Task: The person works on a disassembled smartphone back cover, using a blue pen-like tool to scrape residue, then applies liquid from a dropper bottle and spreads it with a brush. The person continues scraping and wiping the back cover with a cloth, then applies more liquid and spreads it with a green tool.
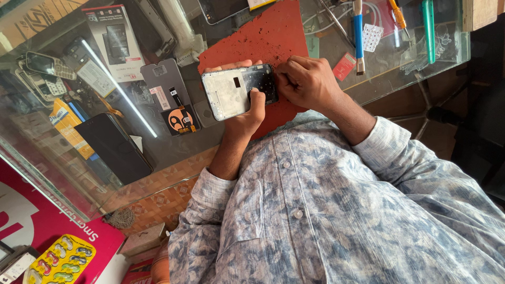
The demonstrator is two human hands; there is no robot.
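The left hand (247, 113) gripped an opened phone frame (239, 90), its thumb pressed on the near long edge and fingertips curled over the far edge. The frame lay face-open above a red mat (273, 37) on the glass worktop (415, 63); its paler half pointed towards the person's left and its dark, speckled half towards the right hand. The right hand (305, 81) was bunched at the frame's dark end, fingers pinched together against it; whether they held anything small could not be told.

Around the mat, the worktop carried 1 blue-handled tool (358, 34), 1 orange-handled tool (397, 14) and 1 green-handled tool (428, 29), all well apart from the hands. To the left of the frame lay a grey phone back panel (165, 84), and nearer the person a dark phone (113, 147). A boxed item (113, 39) sat farther off. Both forearms wore patterned blue-grey sleeves (394, 142).
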